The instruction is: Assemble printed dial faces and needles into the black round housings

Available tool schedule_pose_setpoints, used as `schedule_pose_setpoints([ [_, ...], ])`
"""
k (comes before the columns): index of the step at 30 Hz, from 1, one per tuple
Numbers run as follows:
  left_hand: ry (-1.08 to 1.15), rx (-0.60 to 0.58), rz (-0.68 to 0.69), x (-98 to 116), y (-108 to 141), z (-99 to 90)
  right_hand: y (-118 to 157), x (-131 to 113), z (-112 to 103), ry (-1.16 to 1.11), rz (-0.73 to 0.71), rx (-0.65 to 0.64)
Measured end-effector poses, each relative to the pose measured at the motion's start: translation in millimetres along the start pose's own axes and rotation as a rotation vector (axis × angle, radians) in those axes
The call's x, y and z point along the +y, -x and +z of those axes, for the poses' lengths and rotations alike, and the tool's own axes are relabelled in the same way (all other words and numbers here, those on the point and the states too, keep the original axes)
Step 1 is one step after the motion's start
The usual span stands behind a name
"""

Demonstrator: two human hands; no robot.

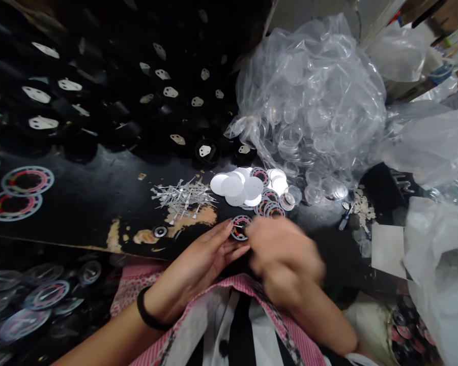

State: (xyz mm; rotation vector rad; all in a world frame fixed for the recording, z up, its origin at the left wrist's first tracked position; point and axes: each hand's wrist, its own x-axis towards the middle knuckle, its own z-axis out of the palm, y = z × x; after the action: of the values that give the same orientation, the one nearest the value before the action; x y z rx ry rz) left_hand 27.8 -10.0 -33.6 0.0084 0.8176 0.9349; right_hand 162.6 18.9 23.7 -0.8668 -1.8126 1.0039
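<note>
My left hand (213, 246) is closed around the edge of a small round gauge (239, 227) with a black, red and yellow dial and a white needle across its face. Blurred by motion, my right hand (286, 254) is curled at the gauge's right side; its fingertips and anything in them are hidden. Just beyond lie ring-printed dial plates (275, 210) and a stack of blank white discs (234, 186). Loose white needles (183, 198) form a pile to the left, with a small black-and-silver round part (160, 232) in front of it.
A large clear bag (313, 91) of transparent round covers stands behind on the right. Many black housings with pale metal tabs (170, 92) fill the back left. Two dial plates (26, 181) lie at left. Finished-looking gauges (48, 295) sit below the table edge. A screwdriver (344, 221) lies right.
</note>
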Motion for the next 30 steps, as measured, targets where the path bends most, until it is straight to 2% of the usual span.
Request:
schedule_pose_setpoints([
  [3, 0.004, 0.013, 0.018, -0.6, -0.1, -0.9, -11.5, 13.1, 10.0, 0.003, -0.075, -0.029],
  [5, -0.004, 0.015, 0.011, -0.2, 0.3, -1.8, -18.9, 13.2, 7.4, -0.038, 0.003, -0.075],
  [6, -0.011, 0.018, 0.002, 0.4, 0.6, -2.0, -20.4, 10.9, 1.7, -0.086, 0.017, -0.05],
  [8, -0.024, 0.031, -0.019, 1.9, 1.4, -1.7, -17.7, 6.9, -18.9, -0.178, -0.016, 0.149],
  [11, -0.017, 0.064, -0.057, 3.6, 2.3, -0.1, -0.7, 15.9, -64.2, -0.108, -0.06, 0.592],
  [14, 0.003, 0.1, -0.082, 2.7, 1.8, -0.6, 25.7, 42.7, -109.5, 0.162, 0.144, 0.771],
  [16, 0.003, 0.114, -0.083, 1.5, 0.6, -2.1, 42.9, 58.5, -132.7, 0.274, 0.238, 0.78],
  [19, -0.024, 0.103, -0.026, 2.1, 1.0, -1.5, 56.0, 60.5, -147.9, 0.383, 0.309, 0.728],
  [22, -0.091, 0.101, 0.122, 5.9, 5.7, 7.5, 47.0, 35.6, -130.5, 0.661, 0.254, 0.615],
  [24, -0.145, 0.121, 0.192, 8.8, 8.7, 16.1, 31.6, 14.8, -103.1, 0.789, 0.179, 0.404],
  [26, -0.174, 0.143, 0.207, 11.4, 10.5, 23.0, 14.3, -0.2, -71.3, 0.673, 0.139, 0.03],
  [27, -0.178, 0.158, 0.206, 12.5, 11.0, 25.2, 6.5, -4.0, -56.3, 0.653, 0.122, -0.096],
  [28, -0.18, 0.172, 0.205, 13.5, 11.5, 26.3, 0.1, -5.2, -43.4, 0.656, 0.097, -0.197],
  [30, -0.19, 0.19, 0.207, 15.1, 12.4, 26.4, -8.5, -1.9, -25.1, 0.759, 0.037, -0.281],
])
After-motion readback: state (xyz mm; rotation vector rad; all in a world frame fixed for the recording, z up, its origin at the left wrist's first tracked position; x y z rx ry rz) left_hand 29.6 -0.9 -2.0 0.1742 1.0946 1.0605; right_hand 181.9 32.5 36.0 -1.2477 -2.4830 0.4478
